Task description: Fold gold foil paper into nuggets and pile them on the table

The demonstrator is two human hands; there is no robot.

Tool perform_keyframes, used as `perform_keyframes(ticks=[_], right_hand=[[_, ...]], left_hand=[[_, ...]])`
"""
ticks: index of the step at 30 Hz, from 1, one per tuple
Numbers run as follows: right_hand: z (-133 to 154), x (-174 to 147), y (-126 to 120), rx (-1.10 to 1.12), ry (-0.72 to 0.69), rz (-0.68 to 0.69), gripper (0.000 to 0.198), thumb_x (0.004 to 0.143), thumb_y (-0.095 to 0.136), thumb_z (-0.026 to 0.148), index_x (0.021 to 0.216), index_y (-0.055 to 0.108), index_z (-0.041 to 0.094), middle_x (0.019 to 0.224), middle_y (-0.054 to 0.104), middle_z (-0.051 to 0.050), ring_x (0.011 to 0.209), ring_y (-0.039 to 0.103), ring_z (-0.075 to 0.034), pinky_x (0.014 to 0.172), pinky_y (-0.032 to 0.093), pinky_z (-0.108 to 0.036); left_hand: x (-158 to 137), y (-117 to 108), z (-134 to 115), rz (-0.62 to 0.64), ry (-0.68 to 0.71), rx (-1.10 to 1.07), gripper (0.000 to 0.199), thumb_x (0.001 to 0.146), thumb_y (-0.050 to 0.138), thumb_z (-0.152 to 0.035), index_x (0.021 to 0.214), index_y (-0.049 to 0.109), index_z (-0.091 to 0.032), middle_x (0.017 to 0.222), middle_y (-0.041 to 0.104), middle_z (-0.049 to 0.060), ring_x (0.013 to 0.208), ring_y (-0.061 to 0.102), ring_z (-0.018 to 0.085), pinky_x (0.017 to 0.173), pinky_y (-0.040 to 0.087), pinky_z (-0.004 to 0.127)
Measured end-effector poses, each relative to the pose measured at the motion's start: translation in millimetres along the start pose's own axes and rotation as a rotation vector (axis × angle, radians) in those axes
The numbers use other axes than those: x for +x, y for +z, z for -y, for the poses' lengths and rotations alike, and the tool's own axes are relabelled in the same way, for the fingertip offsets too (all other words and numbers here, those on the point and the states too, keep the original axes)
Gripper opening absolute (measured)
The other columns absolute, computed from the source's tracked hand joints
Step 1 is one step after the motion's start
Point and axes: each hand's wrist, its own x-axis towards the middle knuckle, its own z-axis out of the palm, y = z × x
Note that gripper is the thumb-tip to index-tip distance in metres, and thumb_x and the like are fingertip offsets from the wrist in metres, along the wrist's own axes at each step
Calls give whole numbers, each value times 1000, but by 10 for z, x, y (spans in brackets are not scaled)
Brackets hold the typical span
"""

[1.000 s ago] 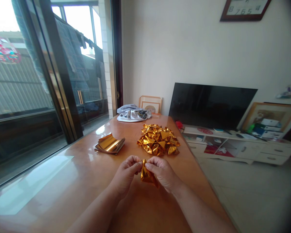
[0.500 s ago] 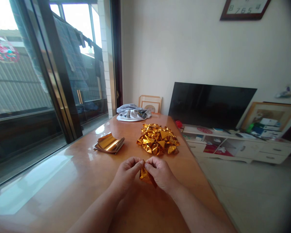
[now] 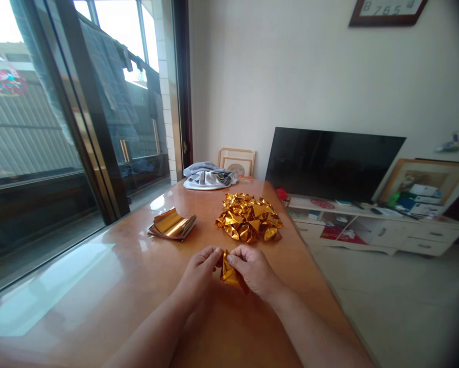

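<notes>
Between my hands, just above the table, is a partly folded sheet of gold foil paper (image 3: 231, 276). My right hand (image 3: 252, 266) pinches its upper edge between thumb and fingers. My left hand (image 3: 204, 266) is closed at the sheet's upper left side, thumb pressed to the fingers. A stack of flat gold foil paper (image 3: 171, 225) lies ahead of my left hand, its top sheet curling up. Beyond my right hand sits a heap of folded gold foil pieces (image 3: 250, 217), pointed and shiny.
The glossy wooden table (image 3: 137, 296) stretches away from me. Folded clothes (image 3: 208, 176) lie at its far end, before framed pictures (image 3: 237, 158). A television (image 3: 332, 166) stands on a white cabinet (image 3: 397, 232) at the right. A sliding glass door (image 3: 83, 112) borders the left.
My left thumb has shifted slightly left, away from my right thumb, and more of the foil's upper tip shows between them. The stack and heap stay in place.
</notes>
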Motion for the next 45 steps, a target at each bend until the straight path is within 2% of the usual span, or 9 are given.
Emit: perform_keyframes(ticks=[6, 13, 23, 30, 35, 38, 42, 45], right_hand=[[-25, -12, 9, -4, 17, 14, 30, 86, 67, 45, 80, 60, 17, 60, 56, 4, 51, 47, -10, 46, 38, -21], [-93, 15, 6, -7, 86, 56, 28, 86, 65, 46, 80, 59, 19, 54, 53, 6, 43, 44, -10, 41, 32, -21], [-22, 9, -64, -182, 70, 76, 19, 84, 65, 32, 75, 63, 16, 64, 58, 3, 58, 46, -10, 55, 35, -22], [-16, 3, -108, -272, -15, 95, 21, 88, 59, 33, 75, 64, 17, 69, 63, 1, 62, 51, -12, 57, 37, -22], [5, 0, -152, -299, 10, 108, 21, 88, 59, 32, 74, 65, 17, 68, 65, 0, 61, 52, -12, 57, 38, -21], [-4, 9, -188, -305, 21, 111, 21, 87, 60, 32, 73, 65, 17, 67, 64, 1, 59, 50, -11, 56, 38, -21], [-8, 12, -231, -309, 41, 122, 20, 86, 60, 31, 75, 67, 17, 67, 64, 1, 58, 50, -11, 57, 38, -22], [19, 4, -242, -301, 40, 141, 19, 86, 60, 30, 75, 67, 17, 66, 64, 1, 57, 49, -11, 55, 37, -22]], left_hand=[[-18, 18, 19, 31, -66, -52, 35, 85, 68, -48, 76, 64, -15, 70, 60, 1, 65, 51, 13, 61, 41, 24], [32, 16, 149, -26, -50, -82, 36, 83, 70, -49, 71, 60, -16, 62, 55, -2, 57, 48, 11, 54, 37, 22], [120, -110, 183, -169, -65, -141, 43, 78, 71, -56, 65, 57, -18, 57, 56, -2, 54, 49, 12, 55, 38, 25], [115, -120, 179, -163, -113, -152, 47, 78, 70, -60, 63, 55, -18, 57, 55, -2, 54, 49, 12, 55, 37, 24], [140, -142, 239, -155, -157, -132, 48, 74, 72, -62, 65, 59, -17, 59, 56, -2, 54, 48, 11, 54, 35, 24], [155, -184, 238, -219, -157, -108, 48, 73, 73, -63, 73, 64, -16, 65, 62, 1, 59, 53, 13, 59, 39, 25], [144, -223, 144, -347, -108, -20, 52, 74, 71, -65, 91, 68, -16, 86, 71, 7, 79, 63, 19, 68, 44, 28], [112, -190, 69, -202, -116, -8, 48, 78, 69, -63, 92, 67, -17, 87, 70, 5, 77, 62, 18, 67, 42, 27]])
